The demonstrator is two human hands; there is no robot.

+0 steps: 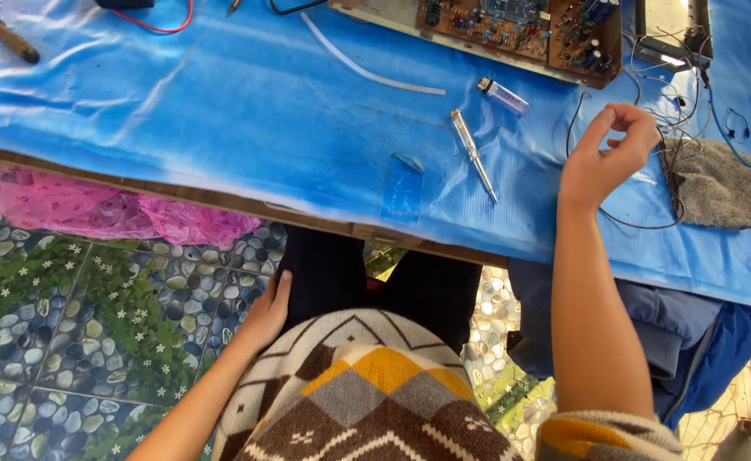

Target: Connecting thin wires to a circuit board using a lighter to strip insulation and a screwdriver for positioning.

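My right hand [607,156] is raised over the blue-covered table [247,119], fingers loosely curled, pinching a thin dark wire [640,224] that loops across the sheet. My left hand [266,314] rests flat on my thigh below the table edge, holding nothing. A clear-handled screwdriver [473,154] lies on the sheet left of my right hand, with a small lighter [503,96] beyond it. A brown circuit board [520,30] full of components sits at the far edge.
A grey cloth [717,183] lies at the right. A white tube [367,68], a red wire [162,24] and a wooden-handled tool [4,38] lie farther back. Pink plastic [93,209] hangs under the table. A blue garment [674,329] sits at the right.
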